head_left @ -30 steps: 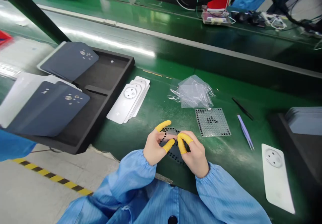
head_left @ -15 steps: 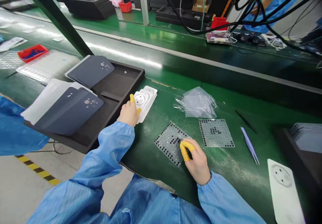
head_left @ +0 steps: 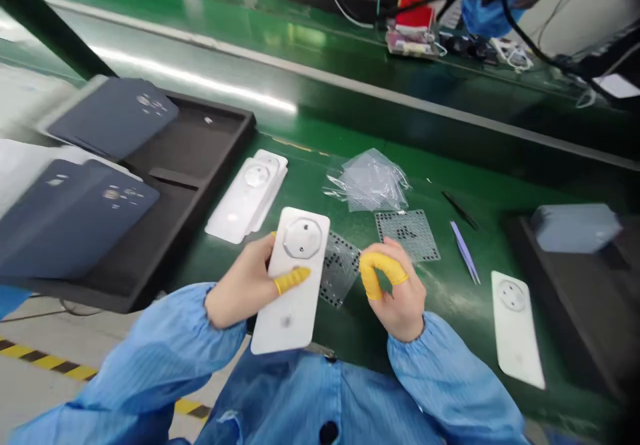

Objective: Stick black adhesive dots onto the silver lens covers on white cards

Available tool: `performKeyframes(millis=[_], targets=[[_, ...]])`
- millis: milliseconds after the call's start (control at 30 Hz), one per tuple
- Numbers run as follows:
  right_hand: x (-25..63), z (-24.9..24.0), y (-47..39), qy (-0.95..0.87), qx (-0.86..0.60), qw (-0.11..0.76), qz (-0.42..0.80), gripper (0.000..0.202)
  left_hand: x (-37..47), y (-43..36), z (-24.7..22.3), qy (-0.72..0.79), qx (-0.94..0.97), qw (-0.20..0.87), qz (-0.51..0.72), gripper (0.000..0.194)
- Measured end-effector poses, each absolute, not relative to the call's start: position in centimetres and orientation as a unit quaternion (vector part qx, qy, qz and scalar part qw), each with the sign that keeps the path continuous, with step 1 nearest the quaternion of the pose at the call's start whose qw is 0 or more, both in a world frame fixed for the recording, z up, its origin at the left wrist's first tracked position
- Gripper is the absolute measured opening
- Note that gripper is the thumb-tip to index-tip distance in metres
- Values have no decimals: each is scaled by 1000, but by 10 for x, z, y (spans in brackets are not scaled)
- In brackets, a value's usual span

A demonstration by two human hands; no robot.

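My left hand [head_left: 250,278], with yellow finger cots, grips a white phone back cover [head_left: 295,311] that has a round camera area at its top. The cover is raised and tilted in front of me. My right hand [head_left: 395,285] pinches thumb and forefinger together in yellow cots; whatever is between the tips is too small to make out. Beside it, partly hidden behind the cover, a clear sheet with small black pieces [head_left: 340,271] lies on the bench. A second such sheet [head_left: 420,235] lies just beyond the right hand. More white covers [head_left: 235,201] are stacked at left.
A black foam tray [head_left: 220,145] with dark blue panels [head_left: 115,118] stands left. Clear plastic film [head_left: 373,181] lies mid-bench. Purple tweezers [head_left: 465,253], black tweezers [head_left: 459,209] and another white cover [head_left: 517,331] lie right, by a second dark tray [head_left: 575,305].
My left hand has taken a white cover from the stack and brought it toward me, next to my right hand. The right hand has lifted off the sheet, still pinched. The view has shifted.
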State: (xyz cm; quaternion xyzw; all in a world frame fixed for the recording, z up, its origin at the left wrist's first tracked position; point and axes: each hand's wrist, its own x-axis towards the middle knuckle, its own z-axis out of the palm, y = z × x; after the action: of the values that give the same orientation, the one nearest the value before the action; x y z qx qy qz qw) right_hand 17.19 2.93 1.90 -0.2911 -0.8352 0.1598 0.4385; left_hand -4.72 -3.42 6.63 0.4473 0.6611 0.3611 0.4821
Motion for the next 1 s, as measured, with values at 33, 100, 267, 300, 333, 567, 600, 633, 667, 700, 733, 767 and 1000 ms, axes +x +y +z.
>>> performKeyframes(millis=[33,100,267,300,333,567,600,633,667,700,733,767,1000], targets=[[171,26,29,-843,-289,430,146,26,-32,-38,64,635,442,523,358,36],[171,38,27,-861,-286,398,133,24,-7,-44,59,595,440,568,360,34],[178,51,19,-895,-267,318,160,23,16,-53,54,555,451,593,370,36],[181,52,19,-899,-255,320,156,23,16,-54,55,557,451,591,370,36],[184,52,18,-903,-236,325,150,23,16,-54,55,561,448,587,373,35],[192,51,19,-923,-176,302,158,25,12,-56,61,592,449,558,370,36],[192,51,19,-923,-178,301,157,24,12,-56,61,591,458,554,367,36],[191,52,19,-924,-178,299,157,25,12,-57,60,590,464,551,364,36],[191,52,19,-925,-177,297,156,25,12,-57,60,590,469,550,360,37],[191,52,20,-926,-176,294,157,25,13,-57,59,592,472,549,354,37],[191,52,20,-928,-174,291,158,24,13,-57,58,595,474,548,347,36],[190,52,20,-929,-172,288,159,24,13,-57,58,599,477,547,339,35],[193,52,25,-929,-155,284,180,27,12,-55,61,607,511,527,305,28]])
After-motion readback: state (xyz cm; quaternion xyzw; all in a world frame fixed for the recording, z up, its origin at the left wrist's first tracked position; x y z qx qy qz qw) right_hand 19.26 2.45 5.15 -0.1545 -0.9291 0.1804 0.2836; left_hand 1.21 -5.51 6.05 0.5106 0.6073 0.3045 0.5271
